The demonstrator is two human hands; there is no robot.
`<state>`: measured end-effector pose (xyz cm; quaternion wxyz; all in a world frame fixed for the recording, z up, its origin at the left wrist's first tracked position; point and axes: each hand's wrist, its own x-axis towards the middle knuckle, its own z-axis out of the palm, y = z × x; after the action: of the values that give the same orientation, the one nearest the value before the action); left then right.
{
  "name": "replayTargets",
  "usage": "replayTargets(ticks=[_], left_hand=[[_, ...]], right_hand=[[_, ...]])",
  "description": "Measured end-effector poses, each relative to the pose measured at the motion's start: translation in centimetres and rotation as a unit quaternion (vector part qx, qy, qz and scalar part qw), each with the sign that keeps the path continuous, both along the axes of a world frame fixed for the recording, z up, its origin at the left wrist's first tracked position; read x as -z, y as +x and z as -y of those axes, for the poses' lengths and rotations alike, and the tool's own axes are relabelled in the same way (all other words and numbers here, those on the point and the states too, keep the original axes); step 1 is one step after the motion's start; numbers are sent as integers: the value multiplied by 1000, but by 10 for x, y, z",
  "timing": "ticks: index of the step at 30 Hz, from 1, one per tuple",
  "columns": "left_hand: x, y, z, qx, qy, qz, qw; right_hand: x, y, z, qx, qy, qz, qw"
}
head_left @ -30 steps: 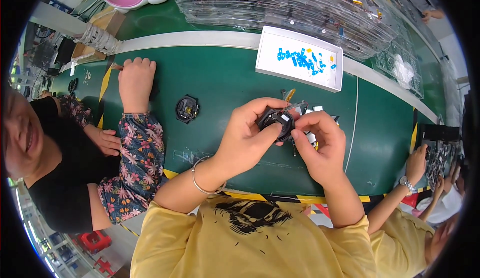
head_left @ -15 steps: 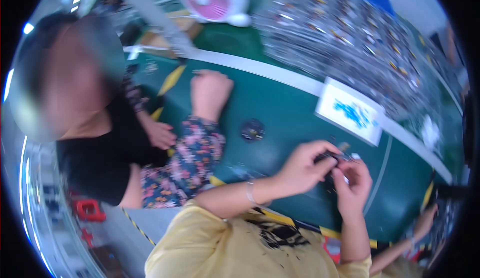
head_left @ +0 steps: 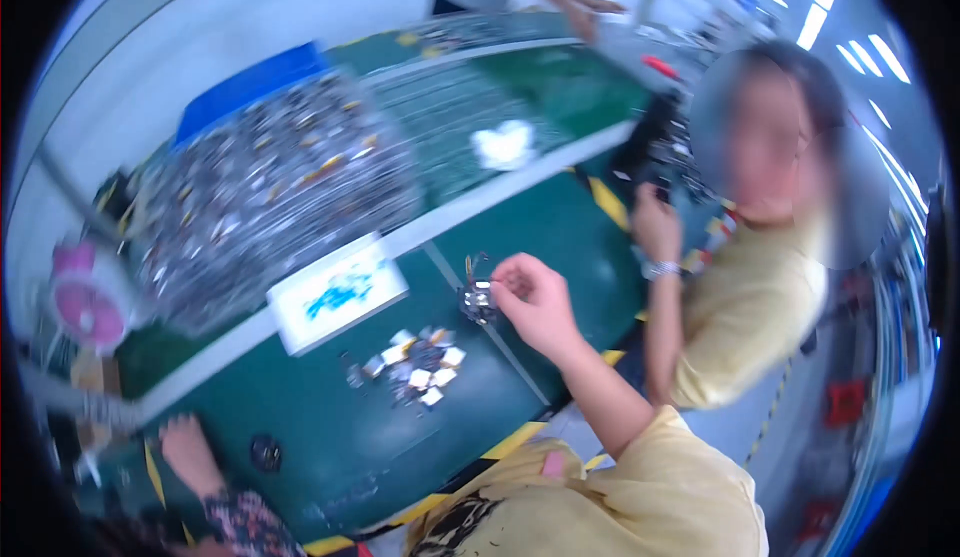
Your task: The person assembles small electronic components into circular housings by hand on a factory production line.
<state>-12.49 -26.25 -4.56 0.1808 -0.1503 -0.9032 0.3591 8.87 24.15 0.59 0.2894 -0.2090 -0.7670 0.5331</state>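
Observation:
My right hand [head_left: 540, 307] is over the right part of the green table, its fingers pinched at the edge of a small dark electronic part [head_left: 478, 300] with a silvery square face and short wires on top. My left hand is out of view. To the left of the part lies a loose pile of similar small parts [head_left: 420, 367], with white, silver and yellowish pieces. A dark round part [head_left: 265, 452] lies further left on the table. Blur hides the finer details.
A white tray [head_left: 390, 282] of small blue pieces sits by the pale rail. Behind it are stacked clear plastic trays [head_left: 270, 197] of parts. A co-worker's hand [head_left: 190, 452] rests at left; another co-worker [head_left: 750, 307] works at right. A pink-and-white fan [head_left: 90, 307] stands far left.
The view has swung to the right. My hands were together on a small dark item; now only my right hand shows, with a part at its fingertips. The parts pile has come into view.

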Motion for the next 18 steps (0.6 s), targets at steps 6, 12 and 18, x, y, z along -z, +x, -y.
replayTargets(ticks=[6, 12, 18], left_hand=[[6, -10, -40, -5, -23, 4, 1000], [-8, 22, -19, -14, -27, 13, 999], [-45, 146, 78, 121, 200, 305, 923]], right_hand=[[20, 53, -55, 262, 244, 116, 927], [1, 30, -20, 207, 356, 31, 911], [-4, 7, 48, -83, 326, -7, 942]])
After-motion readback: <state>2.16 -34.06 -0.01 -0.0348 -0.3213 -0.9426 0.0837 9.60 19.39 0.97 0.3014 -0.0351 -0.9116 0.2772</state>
